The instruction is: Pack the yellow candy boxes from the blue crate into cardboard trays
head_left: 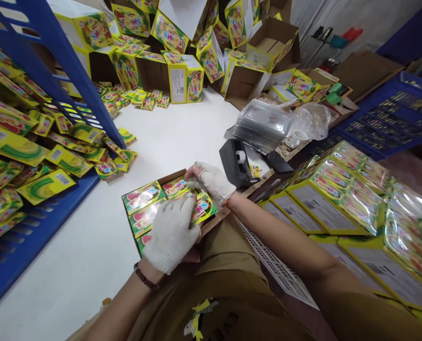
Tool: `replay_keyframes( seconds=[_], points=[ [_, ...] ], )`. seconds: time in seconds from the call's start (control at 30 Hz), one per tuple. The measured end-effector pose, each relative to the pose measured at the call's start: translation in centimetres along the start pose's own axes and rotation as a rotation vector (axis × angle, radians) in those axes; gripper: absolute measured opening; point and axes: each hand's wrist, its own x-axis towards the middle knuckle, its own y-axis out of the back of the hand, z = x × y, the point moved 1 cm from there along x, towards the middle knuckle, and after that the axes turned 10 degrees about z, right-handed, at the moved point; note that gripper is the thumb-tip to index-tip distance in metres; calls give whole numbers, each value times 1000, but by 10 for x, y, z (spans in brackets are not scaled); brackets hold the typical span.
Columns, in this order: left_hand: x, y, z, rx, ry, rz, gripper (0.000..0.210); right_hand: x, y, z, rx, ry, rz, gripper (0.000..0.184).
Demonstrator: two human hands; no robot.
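An open shallow carton (173,176) sits at the near edge of the white table, holding rows of small green, yellow and red printed boxes (143,196). My left hand (171,232), in a white knit glove with bare fingertips, lies over the near part of the carton, its fingers bent round a small box (203,208) on the right side. From the right, my right hand (213,182), gloved the same way, reaches over the carton's far right corner. Its fingers are curled down onto the small boxes, and their tips are partly hidden.
A black tape dispenser (234,163) stands right of the carton, with clear plastic trays (262,121) and a white mug (296,138) behind. A blue crate (86,85) full of small boxes lies left. Opened cartons (246,83) crowd the back; packed cartons (324,208) are stacked right.
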Motion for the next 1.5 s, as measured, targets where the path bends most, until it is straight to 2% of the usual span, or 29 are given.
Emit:
replay_keyframes(
  seconds=[0.03,0.1,0.2,0.33,0.53,0.63,0.77,0.83,1.0,1.1,1.17,1.23,1.33,1.43,1.5],
  points=[
    [1,-1,-2,-58,57,6,44,-2,8,3,27,4,40,30],
    [-2,3,-9,-230,222,69,54,-11,24,9,-72,37,63,25],
    [-13,17,-20,-483,478,187,64,-29,36,18,-344,168,-66,17],
    [-28,27,-26,-557,628,209,69,-47,35,20,-560,339,-226,19],
    [-44,20,-29,-612,672,282,77,-51,29,4,-642,263,-213,12],
    [-46,19,-29,-661,667,319,74,-50,25,3,-614,215,-199,10],
    [-47,19,-30,-686,635,388,70,-45,21,3,-655,227,-230,9],
    [-47,19,-31,-675,622,402,68,-42,23,0,-675,192,-260,7],
    [-46,20,-30,-710,631,479,64,-33,34,-6,-598,77,-212,10],
    [-45,21,-28,-717,636,500,65,-33,32,-1,-553,57,-254,12],
    [-45,22,-28,-709,637,496,67,-36,27,3,-632,153,-260,13],
    [-45,21,-28,-700,643,478,68,-39,23,5,-799,335,-276,13],
    [-46,20,-29,-686,660,455,69,-45,20,1,-1005,567,-369,18],
    [-45,20,-29,-683,668,444,69,-48,20,-6,-1076,678,-511,31],
    [-45,21,-28,-681,671,433,68,-47,22,-9,-1119,687,-608,35]
  ],
)
